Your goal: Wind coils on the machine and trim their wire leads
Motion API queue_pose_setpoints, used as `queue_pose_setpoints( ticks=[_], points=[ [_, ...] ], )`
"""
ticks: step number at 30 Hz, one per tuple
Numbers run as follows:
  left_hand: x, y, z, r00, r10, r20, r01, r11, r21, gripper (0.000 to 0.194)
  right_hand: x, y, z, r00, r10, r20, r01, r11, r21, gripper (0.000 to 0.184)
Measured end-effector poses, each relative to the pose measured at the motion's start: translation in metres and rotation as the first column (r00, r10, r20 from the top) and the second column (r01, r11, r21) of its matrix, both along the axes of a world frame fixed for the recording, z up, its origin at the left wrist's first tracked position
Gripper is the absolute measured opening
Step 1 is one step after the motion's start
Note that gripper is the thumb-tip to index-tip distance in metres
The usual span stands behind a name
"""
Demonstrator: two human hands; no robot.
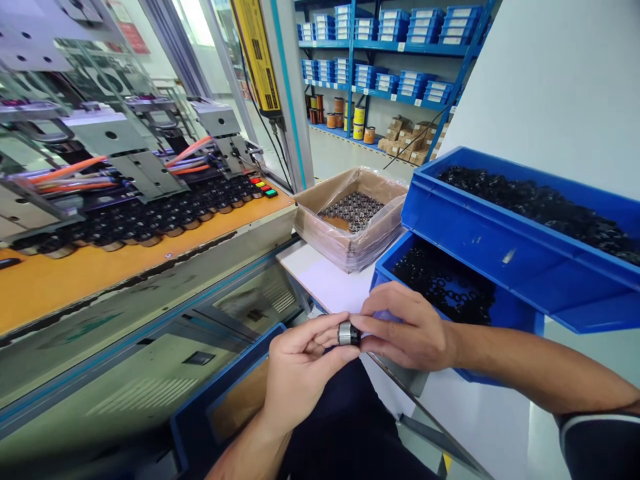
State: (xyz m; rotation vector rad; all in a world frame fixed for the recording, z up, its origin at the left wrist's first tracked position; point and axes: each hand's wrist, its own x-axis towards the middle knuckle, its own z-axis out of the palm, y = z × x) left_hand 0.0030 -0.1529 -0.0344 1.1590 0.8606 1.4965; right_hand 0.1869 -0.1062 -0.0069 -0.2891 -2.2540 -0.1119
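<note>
Between my two hands is a small ring-shaped stator core [345,334], silvery and ridged around its side. On its right end sits a black plastic end piece [355,335]. My left hand [305,360] grips the core from the left, thumb below and fingers above. From the right, my right hand [407,330] closes its fingertips on the black end piece; they partly hide it. Just behind the right hand is a lower blue bin [383,270] with loose black plastic rings [450,287].
An upper blue bin [480,243] of black parts overlaps the lower one. A plastic-lined carton [330,241] holds metal cores [357,208]. At left, a machine [145,173] stands over an orange bench [65,283] lined with black-topped parts. Another blue bin [180,427] is below my left arm.
</note>
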Motion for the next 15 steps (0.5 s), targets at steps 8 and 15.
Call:
queue_pose_setpoints(
  ticks=[8, 15],
  points=[
    [0.001, 0.001, -0.004, 0.989, -0.089, 0.115, 0.095, 0.994, -0.048, 0.038, 0.0, 0.001, 0.001, 0.997, -0.026, 0.068, 0.015, 0.988, 0.154, 0.02],
    [0.011, -0.006, -0.017, 0.996, 0.035, 0.086, -0.04, 0.997, 0.062, 0.034, -0.001, -0.001, -0.002, 0.999, -0.014, 0.047, 0.004, 0.98, 0.197, 0.021]
  ],
)
